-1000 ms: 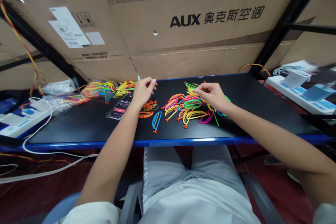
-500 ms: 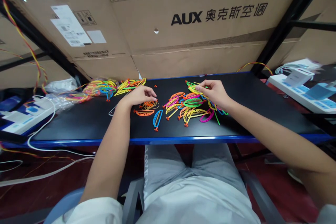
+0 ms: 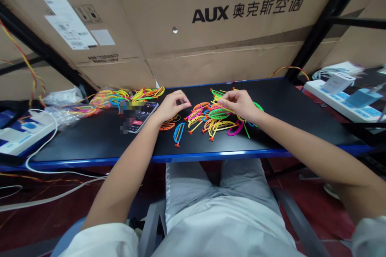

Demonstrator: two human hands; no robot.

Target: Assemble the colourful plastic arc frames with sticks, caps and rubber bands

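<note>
Toy bows [image 3: 221, 114] in green, yellow, pink, orange and blue lie in a loose heap on the counter, between the two hands and partly under the right one. Behind them stands a cardboard box [image 3: 169, 4], the largest thing in view, printed "AUX". The black counter [image 3: 99, 140] with a blue edge runs across below it. A white power strip [image 3: 316, 88] sits at the right end, and a clear plastic bag [image 3: 63, 116] lies at the left. The right hand [image 3: 243, 106] reaches over the heap, its grip pinched narrow on a yellow stick [image 3: 227, 107]. The left hand [image 3: 171, 106] hovers near a phone [image 3: 144, 116], fingers almost together on a small orange tip [image 3: 189, 105]. Nearer the front edge, a single blue bow [image 3: 178, 133] lies apart; rubber bands [image 3: 174, 119] show partly hidden beside the left hand.
</note>
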